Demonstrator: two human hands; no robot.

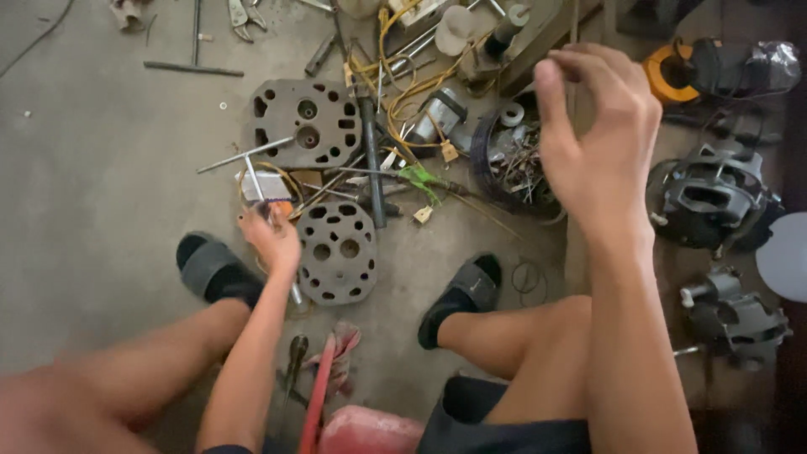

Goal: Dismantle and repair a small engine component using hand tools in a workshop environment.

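My left hand reaches down to the concrete floor and closes around a thin metal T-handle tool beside a small orange and white object. Just right of it lies a round grey metal plate with several holes. A larger, squarer perforated metal block rests further away. My right hand hovers raised in the air, fingers loosely curled and apart, holding nothing, above a dark round bowl of small metal parts.
Yellow wires, rods and a small motor clutter the floor ahead. Dark motor housings and another casing sit at the right. My feet wear black sandals. A red-handled tool and rag lie between my legs.
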